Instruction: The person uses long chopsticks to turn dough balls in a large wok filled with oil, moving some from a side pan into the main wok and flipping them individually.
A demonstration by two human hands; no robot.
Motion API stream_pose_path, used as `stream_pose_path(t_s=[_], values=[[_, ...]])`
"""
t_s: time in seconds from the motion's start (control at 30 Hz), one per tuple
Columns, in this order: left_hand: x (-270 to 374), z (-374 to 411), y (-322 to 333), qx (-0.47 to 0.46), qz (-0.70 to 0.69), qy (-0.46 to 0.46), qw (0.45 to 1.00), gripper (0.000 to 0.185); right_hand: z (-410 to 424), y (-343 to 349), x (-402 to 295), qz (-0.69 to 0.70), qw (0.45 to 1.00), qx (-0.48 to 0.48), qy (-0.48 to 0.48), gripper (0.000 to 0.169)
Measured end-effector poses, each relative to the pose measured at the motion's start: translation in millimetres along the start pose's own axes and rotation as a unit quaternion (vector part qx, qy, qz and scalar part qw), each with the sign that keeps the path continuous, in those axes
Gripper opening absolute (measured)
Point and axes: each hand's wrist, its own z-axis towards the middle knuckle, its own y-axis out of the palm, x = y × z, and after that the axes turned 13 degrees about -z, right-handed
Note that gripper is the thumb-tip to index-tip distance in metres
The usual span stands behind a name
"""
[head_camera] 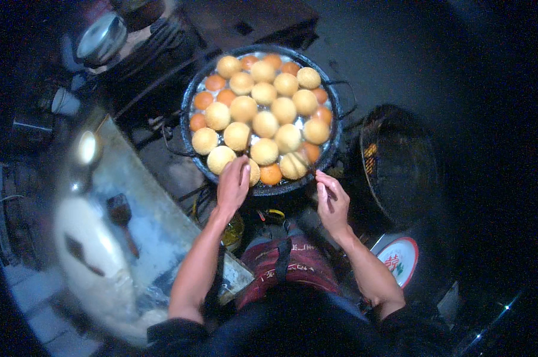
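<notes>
A wide dark pan (189,151) of oil lies before me, crowded with round golden fried dough balls (265,124). Smaller orange-brown balls (270,174) float among them, mostly toward the rim. Over the near edge of the pan, my left hand (234,184) has its fingers closed around a thin dark stick (248,148), beside a pale ball (221,159). My right hand (333,198) is just outside the near right rim. Its fingers pinch a thin stick (305,159), blurred, which slants in over the balls.
On the left, a worktable (155,209) bears a large dough mass (90,241), a dark scraper (119,209) and another flat tool (83,254). A dark round container (398,169) stands right of the pan. Below it is a red-rimmed enamel dish (400,256). Loop handles (353,96) jut from the pan.
</notes>
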Motion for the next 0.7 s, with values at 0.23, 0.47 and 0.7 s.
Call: stream_pose_path(t_s=[0.23, 0.47, 0.7], values=[[34, -40, -5, 0.008, 0.009, -0.012, 1.000, 0.027, 2, -1, -9, 0.045, 0.999, 0.007, 0.021, 0.015], [43, -73, 4, 0.015, -0.012, 0.018, 1.000, 0.028, -4, -11, -8, 0.018, 1.000, 0.001, -0.012, 0.015], [37, -86, 13, -0.023, -0.023, 0.028, 0.999, 0.030, 7, -1, 4, 0.045, 0.994, 0.017, 0.098, 0.016]])
